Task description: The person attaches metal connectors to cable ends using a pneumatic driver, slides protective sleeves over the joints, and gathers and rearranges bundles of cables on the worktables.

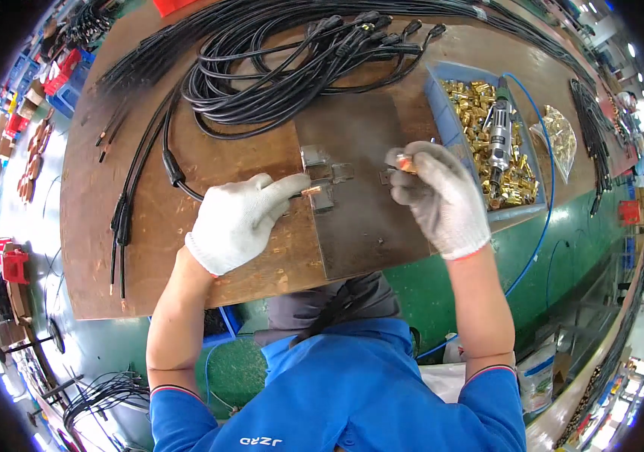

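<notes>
My left hand (237,220), in a white work glove, pinches a black cable (188,191) close to its stripped end. The bare copper strands (311,191) stick out past the fingertips, beside a small metal fixture (320,197) on the dark plate. My right hand (442,192), gloved too, is raised to the right of the fixture. Between its thumb and fingers is a small brass-coloured fitting (406,163), partly hidden by the glove. The two hands are apart, with the fixture and bare plate between them.
A blue tray (450,124) of brass fittings (480,98) stands at the right, with a pneumatic driver (499,135) lying on them and a blue air hose (550,188) attached. Beside it lies a clear bag (557,139) of fittings. Coiled black cables (261,83) cover the table's far side.
</notes>
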Demonstrator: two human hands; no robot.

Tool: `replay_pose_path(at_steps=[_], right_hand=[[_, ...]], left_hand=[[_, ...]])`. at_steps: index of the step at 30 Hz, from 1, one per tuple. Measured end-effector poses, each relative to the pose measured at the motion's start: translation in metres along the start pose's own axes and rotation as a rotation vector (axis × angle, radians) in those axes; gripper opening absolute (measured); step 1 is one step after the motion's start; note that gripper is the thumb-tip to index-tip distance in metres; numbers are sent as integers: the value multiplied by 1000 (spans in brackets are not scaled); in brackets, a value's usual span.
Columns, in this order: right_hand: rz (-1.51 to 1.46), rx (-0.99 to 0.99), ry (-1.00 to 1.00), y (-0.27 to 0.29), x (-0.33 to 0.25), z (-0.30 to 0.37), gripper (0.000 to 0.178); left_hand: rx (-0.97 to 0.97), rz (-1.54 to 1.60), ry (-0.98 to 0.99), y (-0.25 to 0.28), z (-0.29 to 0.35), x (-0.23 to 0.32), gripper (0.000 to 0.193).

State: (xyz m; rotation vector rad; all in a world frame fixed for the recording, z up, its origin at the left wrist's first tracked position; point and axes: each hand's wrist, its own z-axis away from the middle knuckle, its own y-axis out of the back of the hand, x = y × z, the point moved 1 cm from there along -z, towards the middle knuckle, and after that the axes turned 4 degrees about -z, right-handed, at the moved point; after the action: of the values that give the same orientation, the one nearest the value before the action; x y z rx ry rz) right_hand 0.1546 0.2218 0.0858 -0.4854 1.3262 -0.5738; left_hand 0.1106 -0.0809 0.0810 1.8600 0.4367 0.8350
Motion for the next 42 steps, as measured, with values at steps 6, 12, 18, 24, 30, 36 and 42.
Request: replay_pose_path(at_steps=[6,12,18,24,30,36,42], right_hand=[[-117,-126,-104,-8,43,-26,24],[-159,-108,-171,-15,53,-35,24],[-70,-14,-189,-23,59,-37,25],[-134,-69,-174,-20,63,-39,27],[-24,-113,-185,-25,68,-39,34],[-16,-90,-189,-27,68,-38,38],[-22,-45,-200,-28,69,-38,36]], left_hand=[[51,120,53,10,-5,1,46],[74,138,39,10,-15,-1,51],[121,172,36,2,-16,-8,52],[112,180,49,2,-17,-9,54],[90,181,38,4,-16,-9,57],[85,187,39,1,-16,-10,57],[87,189,34,-1,-16,-11,55]])
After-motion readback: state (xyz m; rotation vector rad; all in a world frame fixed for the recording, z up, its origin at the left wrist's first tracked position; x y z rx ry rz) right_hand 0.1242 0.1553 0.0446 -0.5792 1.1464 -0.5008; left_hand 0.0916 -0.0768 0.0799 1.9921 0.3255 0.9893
